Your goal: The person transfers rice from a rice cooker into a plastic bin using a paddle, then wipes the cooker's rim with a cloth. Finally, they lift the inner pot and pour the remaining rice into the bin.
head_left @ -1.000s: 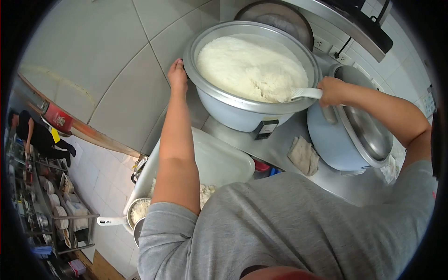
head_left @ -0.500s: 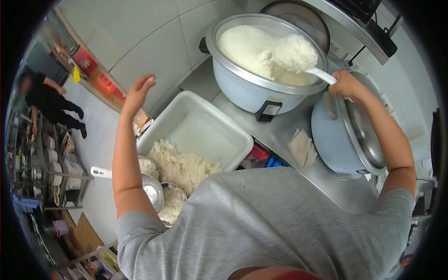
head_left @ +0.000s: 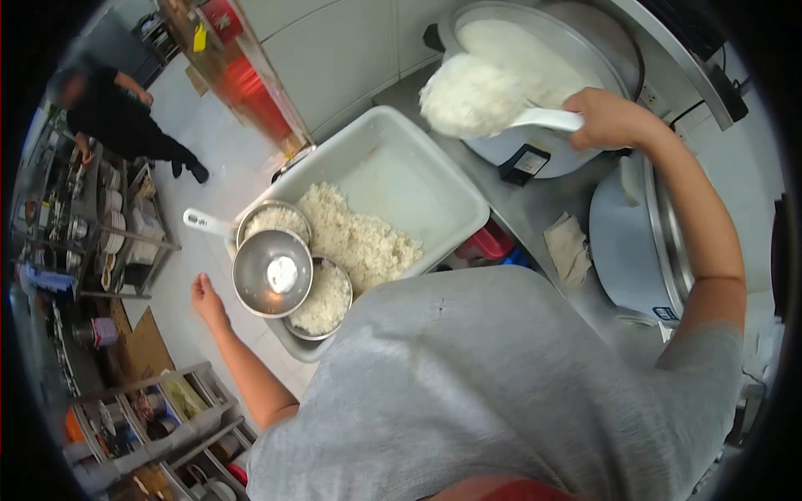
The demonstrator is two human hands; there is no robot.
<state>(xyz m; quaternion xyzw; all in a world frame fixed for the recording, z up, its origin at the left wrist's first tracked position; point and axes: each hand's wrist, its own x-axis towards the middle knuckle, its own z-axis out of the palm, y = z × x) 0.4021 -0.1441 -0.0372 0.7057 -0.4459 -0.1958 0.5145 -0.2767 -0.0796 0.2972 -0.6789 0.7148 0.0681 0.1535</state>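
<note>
My right hand is closed around the white handle of a rice paddle. Its head is hidden under a large heap of white rice, which overhangs the front rim of an open rice cooker. More cooked rice fills that cooker. My left hand hangs loosely with bent fingers, holding nothing, left of a metal bowl. This bowl rests over two rice-filled bowls, one behind and one in front. All sit at the near-left end of a pale plastic tub, beside loose rice.
Another white handle sticks out over the tub's left edge. A second rice cooker with its lid on stands at right, near a folded cloth. Another person stands by shelves at far left.
My right hand has brought the loaded rice paddle from over the cooker's middle to its front-left rim. My left arm has swung back and down, away from above the tub. The view has shifted.
</note>
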